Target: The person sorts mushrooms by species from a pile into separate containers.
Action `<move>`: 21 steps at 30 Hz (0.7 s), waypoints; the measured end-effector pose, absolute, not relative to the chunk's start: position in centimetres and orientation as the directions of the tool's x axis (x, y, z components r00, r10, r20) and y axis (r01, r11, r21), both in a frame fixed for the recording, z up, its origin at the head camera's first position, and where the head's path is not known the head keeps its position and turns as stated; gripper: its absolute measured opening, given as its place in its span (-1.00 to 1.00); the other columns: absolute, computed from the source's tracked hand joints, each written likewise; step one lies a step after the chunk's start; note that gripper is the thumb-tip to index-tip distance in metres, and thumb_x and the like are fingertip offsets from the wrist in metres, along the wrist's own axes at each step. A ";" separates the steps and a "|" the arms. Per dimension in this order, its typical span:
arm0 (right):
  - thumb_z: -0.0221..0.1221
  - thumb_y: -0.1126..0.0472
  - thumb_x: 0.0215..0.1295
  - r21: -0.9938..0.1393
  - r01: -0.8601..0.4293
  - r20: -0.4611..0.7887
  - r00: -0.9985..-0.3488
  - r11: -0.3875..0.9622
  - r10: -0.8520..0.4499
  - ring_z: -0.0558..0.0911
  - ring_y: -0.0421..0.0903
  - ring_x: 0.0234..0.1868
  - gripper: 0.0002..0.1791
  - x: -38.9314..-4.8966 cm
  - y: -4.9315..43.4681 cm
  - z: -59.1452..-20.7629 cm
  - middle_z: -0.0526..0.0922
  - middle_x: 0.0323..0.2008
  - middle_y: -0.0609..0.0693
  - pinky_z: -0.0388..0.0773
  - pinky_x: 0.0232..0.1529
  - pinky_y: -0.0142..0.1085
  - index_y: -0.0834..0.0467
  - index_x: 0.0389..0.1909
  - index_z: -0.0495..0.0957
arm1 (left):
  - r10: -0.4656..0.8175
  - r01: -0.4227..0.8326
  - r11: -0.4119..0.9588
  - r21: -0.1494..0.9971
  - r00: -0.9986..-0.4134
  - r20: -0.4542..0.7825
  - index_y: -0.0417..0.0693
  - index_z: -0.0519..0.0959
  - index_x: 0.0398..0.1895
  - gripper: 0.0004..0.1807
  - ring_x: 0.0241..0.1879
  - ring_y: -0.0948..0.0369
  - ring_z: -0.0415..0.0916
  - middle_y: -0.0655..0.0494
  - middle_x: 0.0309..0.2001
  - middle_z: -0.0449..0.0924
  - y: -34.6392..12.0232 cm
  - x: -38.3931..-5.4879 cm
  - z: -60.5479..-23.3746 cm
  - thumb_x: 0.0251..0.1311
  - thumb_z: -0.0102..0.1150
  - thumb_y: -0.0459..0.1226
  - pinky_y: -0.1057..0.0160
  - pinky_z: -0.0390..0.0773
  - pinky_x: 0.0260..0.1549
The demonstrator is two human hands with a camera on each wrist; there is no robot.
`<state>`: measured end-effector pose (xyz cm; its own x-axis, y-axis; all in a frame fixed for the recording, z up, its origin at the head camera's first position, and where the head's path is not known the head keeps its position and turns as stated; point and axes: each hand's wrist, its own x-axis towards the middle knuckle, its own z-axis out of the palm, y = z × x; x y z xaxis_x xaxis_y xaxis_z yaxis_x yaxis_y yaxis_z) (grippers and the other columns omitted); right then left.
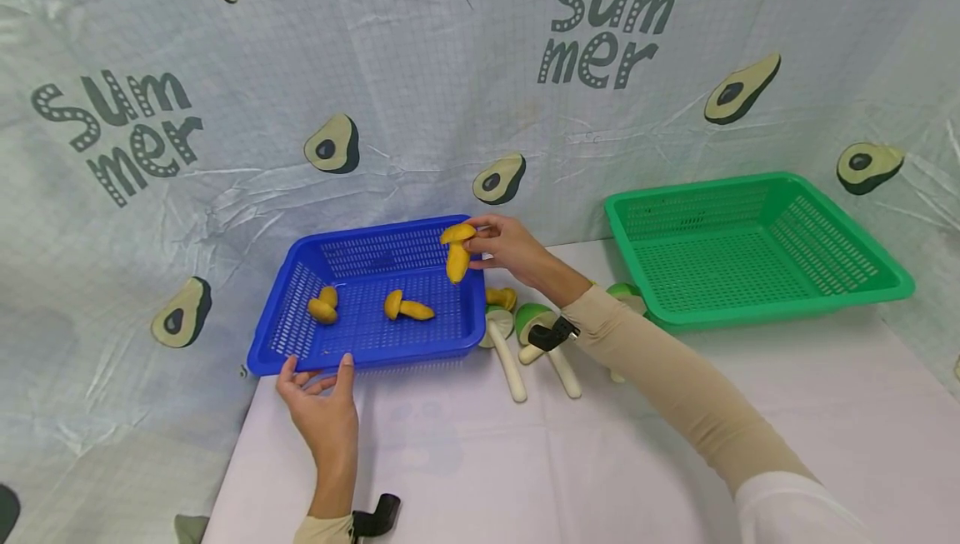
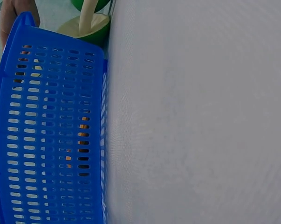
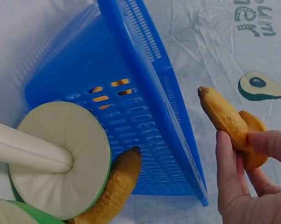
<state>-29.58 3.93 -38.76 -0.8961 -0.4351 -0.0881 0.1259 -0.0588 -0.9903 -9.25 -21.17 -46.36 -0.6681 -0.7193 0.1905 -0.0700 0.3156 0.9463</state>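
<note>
My right hand (image 1: 513,251) pinches a yellow mushroom (image 1: 457,252) by its cap and stem, over the right end of the blue basket (image 1: 420,351). In the right wrist view, its stem tip points up and left beside the basket's rim. Two more yellow mushrooms lie in the basket, one at the left (image 1: 323,307) and one near the middle (image 1: 408,308). My left hand (image 1: 326,419) holds the basket's near rim by its left corner, thumb apart from the bent fingers. Only a sliver of that hand shows in the left wrist view.
Beside the basket's right wall lie several green-capped mushrooms (image 1: 564,371) with long white stems and another yellow mushroom (image 3: 117,189). My right forearm passes over part of this group. A green basket (image 1: 750,315) stands at the right, in front of the avocado-print backdrop (image 1: 420,94).
</note>
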 end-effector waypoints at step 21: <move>0.14 0.34 0.48 -0.996 0.065 -0.085 -0.889 0.061 -0.451 0.56 0.23 0.23 -0.56 -29.5 7.4 -38.4 0.57 0.12 0.30 0.58 0.19 -0.02 0.25 0.34 0.45 | -0.713 -0.075 0.312 0.947 -0.677 0.181 -0.03 0.03 0.56 -0.12 -0.13 0.31 0.36 -0.09 0.15 0.31 -21.1 -9.1 -46.0 0.33 0.30 -0.05 0.64 0.42 -0.30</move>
<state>-29.48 7.37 -38.41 -0.8886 -0.4506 -0.0853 0.0646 0.0612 -0.9960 -9.12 -21.12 -46.00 -0.6772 -0.7132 0.1809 -0.0753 0.3118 0.9472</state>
